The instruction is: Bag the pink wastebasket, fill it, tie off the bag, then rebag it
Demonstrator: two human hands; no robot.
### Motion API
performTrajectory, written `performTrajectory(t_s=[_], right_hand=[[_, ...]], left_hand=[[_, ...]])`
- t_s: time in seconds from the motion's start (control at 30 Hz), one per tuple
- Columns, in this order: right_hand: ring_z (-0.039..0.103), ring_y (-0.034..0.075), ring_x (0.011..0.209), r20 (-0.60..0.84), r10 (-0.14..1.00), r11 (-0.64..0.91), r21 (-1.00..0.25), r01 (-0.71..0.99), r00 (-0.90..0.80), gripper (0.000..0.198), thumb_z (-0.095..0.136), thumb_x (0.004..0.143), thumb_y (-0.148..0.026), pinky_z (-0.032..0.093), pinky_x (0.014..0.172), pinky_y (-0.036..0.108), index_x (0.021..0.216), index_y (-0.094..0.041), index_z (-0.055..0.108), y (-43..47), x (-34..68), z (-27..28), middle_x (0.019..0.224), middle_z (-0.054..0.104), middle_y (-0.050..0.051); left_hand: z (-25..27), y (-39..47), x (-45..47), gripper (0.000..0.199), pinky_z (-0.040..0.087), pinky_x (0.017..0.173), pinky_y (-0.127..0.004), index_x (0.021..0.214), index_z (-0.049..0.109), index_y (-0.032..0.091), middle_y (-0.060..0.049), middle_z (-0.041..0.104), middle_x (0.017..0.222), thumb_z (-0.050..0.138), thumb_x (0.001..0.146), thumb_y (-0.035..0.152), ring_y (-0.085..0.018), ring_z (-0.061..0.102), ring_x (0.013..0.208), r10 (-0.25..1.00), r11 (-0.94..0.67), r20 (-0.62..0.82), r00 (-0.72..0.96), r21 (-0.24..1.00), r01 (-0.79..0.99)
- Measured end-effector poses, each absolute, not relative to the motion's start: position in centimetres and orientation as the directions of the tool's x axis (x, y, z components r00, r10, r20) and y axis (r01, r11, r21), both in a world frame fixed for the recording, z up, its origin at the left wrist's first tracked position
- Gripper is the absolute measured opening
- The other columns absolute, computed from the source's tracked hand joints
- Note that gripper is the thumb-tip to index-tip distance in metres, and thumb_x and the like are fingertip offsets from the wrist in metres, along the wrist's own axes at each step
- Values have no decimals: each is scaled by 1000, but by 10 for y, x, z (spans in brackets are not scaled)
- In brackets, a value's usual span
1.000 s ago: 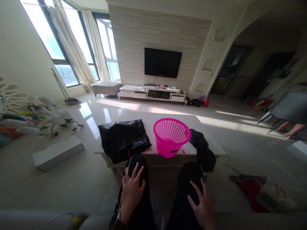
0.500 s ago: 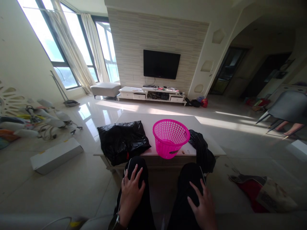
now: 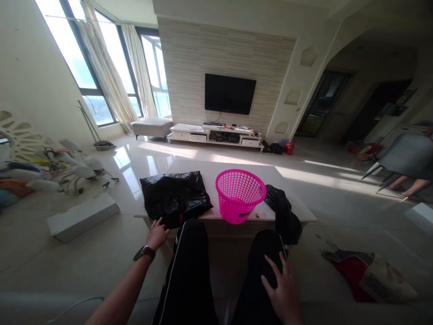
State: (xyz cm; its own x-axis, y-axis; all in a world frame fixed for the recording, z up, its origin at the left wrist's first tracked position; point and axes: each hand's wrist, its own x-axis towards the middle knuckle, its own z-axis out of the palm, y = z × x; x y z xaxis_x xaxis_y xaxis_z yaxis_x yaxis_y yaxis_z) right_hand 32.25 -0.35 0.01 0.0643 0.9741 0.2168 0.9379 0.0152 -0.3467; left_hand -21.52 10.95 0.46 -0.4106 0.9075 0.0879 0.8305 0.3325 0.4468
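Note:
My left hand (image 3: 158, 234), with a watch on its wrist, reaches to the near left corner of a black plastic bag (image 3: 176, 196). Its fingers are apart and holding nothing; whether they touch the bag I cannot tell. My right hand (image 3: 283, 284) rests on my right knee with its fingers spread. A pink perforated plastic basket (image 3: 238, 198) stands upright at the middle of the low white table (image 3: 219, 167), near its front edge. Right of the basket, a second black plastic bag (image 3: 284, 212) droops over that edge.
A long white box (image 3: 83, 216) lies on the floor to the left, with piled clutter (image 3: 64, 167) behind it. On the right floor is a red and beige cloth bag (image 3: 372, 275). Another person's legs (image 3: 411, 185) show beneath a grey chair (image 3: 406, 153).
My left hand has left my left knee and moved forward and left to the bag's near corner. My right hand stays on my knee. The view has shifted slightly.

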Motion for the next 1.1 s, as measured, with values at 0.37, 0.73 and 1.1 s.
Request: performTrajectory(t_s=[0.37,0.73,1.1], right_hand=[[37,40,152,215,973,-2,-363,932,86,55,52,95,-51,47,111,65,146,-37,64,2,323,-1,171,27,7],[16,41,162,308,891,453,-533,715,-335,49,62,88,-22,30,122,69,135,-32,71,42,173,133,173,27,9],[53,40,139,338,802,594,-539,597,-493,42,67,91,-23,34,115,73,133,-21,69,130,92,222,139,67,15]], left_hand=[[100,130,-248,43,51,113,-47,123,67,6,-20,61,129,51,95,35,-32,62,119,679,134,530,-509,592,795],[274,69,-228,32,61,89,-36,110,77,10,-5,68,109,61,100,36,-18,68,97,521,-266,838,-161,339,902],[354,-47,-246,22,59,89,-31,113,75,28,4,70,116,73,94,18,-14,71,96,410,-357,862,297,-148,922]])
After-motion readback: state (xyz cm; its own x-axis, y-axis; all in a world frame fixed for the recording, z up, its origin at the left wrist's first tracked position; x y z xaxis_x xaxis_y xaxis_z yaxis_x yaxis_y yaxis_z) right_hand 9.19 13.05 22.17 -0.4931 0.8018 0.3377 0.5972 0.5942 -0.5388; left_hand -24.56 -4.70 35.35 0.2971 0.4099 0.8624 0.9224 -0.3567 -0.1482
